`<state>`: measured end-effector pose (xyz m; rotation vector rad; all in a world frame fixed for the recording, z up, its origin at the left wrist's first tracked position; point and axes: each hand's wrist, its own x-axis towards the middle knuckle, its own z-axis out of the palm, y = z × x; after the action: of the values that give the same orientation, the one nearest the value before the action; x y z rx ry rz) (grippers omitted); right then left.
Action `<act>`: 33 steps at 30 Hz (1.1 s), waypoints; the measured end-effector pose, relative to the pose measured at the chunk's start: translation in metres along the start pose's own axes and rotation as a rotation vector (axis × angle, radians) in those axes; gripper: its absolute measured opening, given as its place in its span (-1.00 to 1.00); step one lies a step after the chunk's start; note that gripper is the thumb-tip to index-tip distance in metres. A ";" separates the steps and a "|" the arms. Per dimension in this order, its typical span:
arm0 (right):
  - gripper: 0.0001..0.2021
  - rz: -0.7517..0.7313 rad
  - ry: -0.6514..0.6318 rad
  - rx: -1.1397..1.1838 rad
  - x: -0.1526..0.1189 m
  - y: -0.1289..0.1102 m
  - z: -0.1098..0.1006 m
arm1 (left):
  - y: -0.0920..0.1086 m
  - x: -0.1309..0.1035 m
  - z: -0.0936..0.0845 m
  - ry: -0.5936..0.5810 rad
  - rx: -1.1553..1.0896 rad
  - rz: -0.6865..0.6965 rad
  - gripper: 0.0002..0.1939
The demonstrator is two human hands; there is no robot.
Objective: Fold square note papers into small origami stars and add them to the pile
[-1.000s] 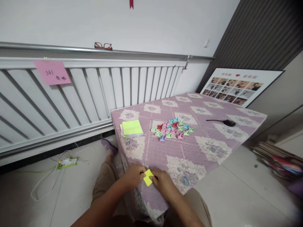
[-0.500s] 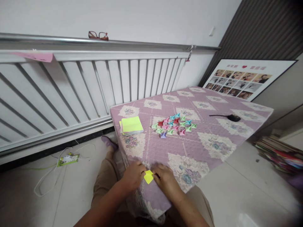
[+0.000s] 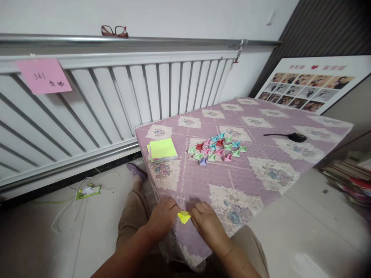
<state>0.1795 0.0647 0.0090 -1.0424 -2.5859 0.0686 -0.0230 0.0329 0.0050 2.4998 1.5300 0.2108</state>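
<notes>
A small folded piece of yellow paper (image 3: 184, 217) lies at the table's near corner, between my two hands. My left hand (image 3: 165, 214) pinches its left corner, and my right hand (image 3: 204, 220) pinches its right corner. Its upper edge now shows folds, and its lower end comes to a point. Ahead of my left hand sits a stack of square paper sheets (image 3: 162, 150) with a yellow-green one on top. Farther right stand several small folded paper pieces (image 3: 213, 147) in green, pink, red, blue and purple, grouped close together.
The table wears a purple flowered cloth (image 3: 191, 181). A black ladle-like utensil (image 3: 296, 137) lies at its right side. Glasses (image 3: 114, 31) rest on the pipe above the white radiator (image 3: 150, 88). A photo board (image 3: 307, 85) leans behind. A power strip (image 3: 89, 191) is on the floor.
The yellow paper has gone from a flat diamond to a shape with its upper part folded. Both hands still hold its sides. The camera view has tilted down slightly.
</notes>
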 end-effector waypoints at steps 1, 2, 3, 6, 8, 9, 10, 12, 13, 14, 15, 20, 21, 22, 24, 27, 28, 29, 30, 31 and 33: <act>-0.86 -0.016 0.005 -0.007 -0.001 0.000 0.000 | 0.000 0.000 0.000 0.013 0.014 0.000 -0.83; -0.85 -0.031 0.013 -0.009 -0.001 0.001 0.001 | 0.000 0.000 0.000 0.022 0.022 -0.003 -0.83; -0.85 -0.041 0.022 -0.009 -0.001 0.001 0.001 | 0.000 0.000 -0.002 0.024 0.020 -0.007 -0.83; -0.84 -0.042 0.041 0.013 -0.001 0.003 0.002 | 0.000 0.000 -0.011 0.004 -0.060 -0.014 -0.85; -0.84 -0.025 0.037 0.029 -0.001 0.004 0.002 | -0.001 0.001 -0.018 -0.020 -0.146 -0.023 -0.88; -0.84 -0.017 0.034 0.032 0.000 0.004 0.002 | -0.002 0.001 -0.021 -0.029 -0.180 -0.030 -0.89; -0.83 -0.011 0.030 0.032 0.000 0.004 0.002 | -0.002 0.001 -0.023 -0.036 -0.204 -0.038 -0.89; -0.82 -0.004 0.026 0.033 0.000 0.004 0.002 | -0.001 0.001 -0.024 -0.042 -0.226 -0.066 -0.89; -0.83 -0.004 0.025 0.038 0.000 0.004 0.001 | 0.000 0.002 -0.024 -0.043 -0.230 -0.082 -0.89; -0.84 -0.006 0.023 0.044 0.000 0.003 0.000 | 0.001 0.002 -0.024 -0.044 -0.231 -0.098 -0.89; -0.85 -0.007 0.021 0.051 0.000 0.003 0.000 | 0.002 0.002 -0.023 -0.045 -0.231 -0.110 -0.88; -0.87 -0.015 0.009 0.042 0.000 0.000 -0.003 | 0.004 0.002 -0.021 -0.030 -0.224 -0.116 -0.89; -0.88 -0.013 0.002 0.041 0.000 0.000 -0.002 | 0.004 0.001 -0.020 -0.023 -0.221 -0.112 -0.89; -0.89 -0.014 -0.002 0.044 -0.001 -0.001 -0.002 | 0.004 0.001 -0.020 -0.016 -0.216 -0.106 -0.89; -0.90 -0.025 -0.008 0.061 -0.002 -0.001 -0.001 | 0.003 0.001 -0.018 -0.010 -0.200 -0.092 -0.88; -0.88 -0.062 0.002 0.081 -0.003 -0.002 -0.001 | 0.002 0.001 -0.014 -0.004 -0.172 -0.075 -0.88; -0.87 -0.069 0.009 0.079 -0.003 -0.003 -0.001 | 0.001 0.001 -0.013 -0.001 -0.162 -0.067 -0.88; -0.87 -0.073 0.012 0.072 -0.004 -0.003 -0.002 | 0.001 0.000 -0.012 0.001 -0.153 -0.058 -0.88; -0.86 -0.075 0.013 0.062 -0.004 -0.004 -0.003 | 0.001 0.000 -0.012 0.001 -0.142 -0.051 -0.87; -0.86 -0.076 0.012 0.050 -0.004 -0.005 -0.004 | 0.000 0.000 -0.011 0.001 -0.131 -0.046 -0.86; -0.84 -0.082 0.000 0.023 -0.005 -0.006 -0.006 | 0.000 -0.001 -0.009 0.000 -0.104 -0.041 -0.84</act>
<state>0.1805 0.0566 0.0142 -0.9268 -2.6180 0.0779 -0.0253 0.0328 0.0137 2.3864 1.5283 0.2764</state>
